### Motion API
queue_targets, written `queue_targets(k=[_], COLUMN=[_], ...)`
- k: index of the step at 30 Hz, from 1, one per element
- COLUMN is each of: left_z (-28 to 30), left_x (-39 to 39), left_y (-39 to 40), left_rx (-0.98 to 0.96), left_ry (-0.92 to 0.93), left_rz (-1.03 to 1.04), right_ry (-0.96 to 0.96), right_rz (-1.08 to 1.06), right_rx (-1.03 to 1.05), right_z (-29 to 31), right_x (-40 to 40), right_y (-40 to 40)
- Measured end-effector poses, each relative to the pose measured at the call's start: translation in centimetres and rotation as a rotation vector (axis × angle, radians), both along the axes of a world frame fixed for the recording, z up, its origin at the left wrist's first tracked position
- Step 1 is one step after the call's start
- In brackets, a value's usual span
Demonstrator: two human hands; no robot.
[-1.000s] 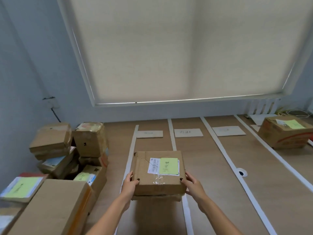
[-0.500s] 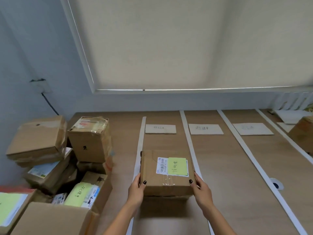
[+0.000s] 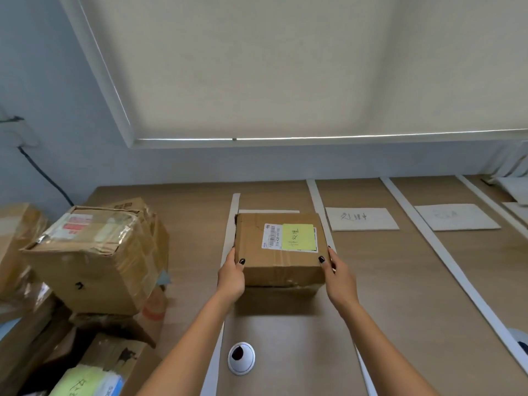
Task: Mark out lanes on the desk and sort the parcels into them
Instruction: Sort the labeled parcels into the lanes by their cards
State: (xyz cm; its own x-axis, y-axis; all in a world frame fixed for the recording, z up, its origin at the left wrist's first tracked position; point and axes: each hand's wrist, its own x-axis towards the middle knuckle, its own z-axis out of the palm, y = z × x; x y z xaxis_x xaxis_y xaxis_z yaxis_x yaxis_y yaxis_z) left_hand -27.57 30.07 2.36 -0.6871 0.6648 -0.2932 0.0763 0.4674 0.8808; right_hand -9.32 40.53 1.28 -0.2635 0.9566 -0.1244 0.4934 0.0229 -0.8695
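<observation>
Both hands, left hand [image 3: 232, 277] and right hand [image 3: 340, 274], clasp the parcel [image 3: 278, 247] by its near corners, squarely ahead in the leftmost lane, seemingly resting on the surface [image 3: 400, 281] between tape strips [image 3: 233, 221].

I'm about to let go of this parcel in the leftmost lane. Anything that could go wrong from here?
1. The parcel fills the lane, its edges at both tape strips; sliding it could scuff or lift them.
2. It already hides most of the lane's label card, so the lane may become hard to read.
3. The left hand and right hand grip the near corners; fingers under the bottom edge could get pinched.
</observation>
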Motion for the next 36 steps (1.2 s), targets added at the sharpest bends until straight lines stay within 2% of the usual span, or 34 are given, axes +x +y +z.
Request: queue_targets(k=[8, 11, 13, 16, 20, 29, 36], left_z=[-0.1, 1.3, 2.8, 5.3, 9.1, 19.5, 22.8], left_x=[-1.3, -1.0, -0.5, 1.1, 3.8, 5.0, 3.3], left_y=[2.0, 1.9, 1.3, -0.8, -5.0, -14.6, -20.9], left_rx=[0.026, 0.014, 0.036, 0.120, 0.203, 0.313, 0.384], left_ry=[-0.016, 0.066, 0.143, 0.143, 0.062, 0.137, 0.143], left_rz=[0.053, 0.087, 0.069, 0.024, -0.008, 0.018, 0.139], right_ry=[-0.192, -0.288, -0.250, -0.164, -0.024, 0.054, 0.066], right_rz=[-0.090, -0.084, -0.034, 0.124, 0.249, 0.395, 0.449], right_rx=[0.166, 0.243, 0.299, 0.339, 0.211, 0.180, 0.252], right_z=[0.1, 1.7, 3.3, 6.0, 10.3, 18.3, 22.2], right_x=[-1.6, -1.3, -1.1, -1.2, -1.5, 0.0, -0.8], right_y=[1.5, 0.9, 0.4, -1.4, -5.7, -15.3, -19.7])
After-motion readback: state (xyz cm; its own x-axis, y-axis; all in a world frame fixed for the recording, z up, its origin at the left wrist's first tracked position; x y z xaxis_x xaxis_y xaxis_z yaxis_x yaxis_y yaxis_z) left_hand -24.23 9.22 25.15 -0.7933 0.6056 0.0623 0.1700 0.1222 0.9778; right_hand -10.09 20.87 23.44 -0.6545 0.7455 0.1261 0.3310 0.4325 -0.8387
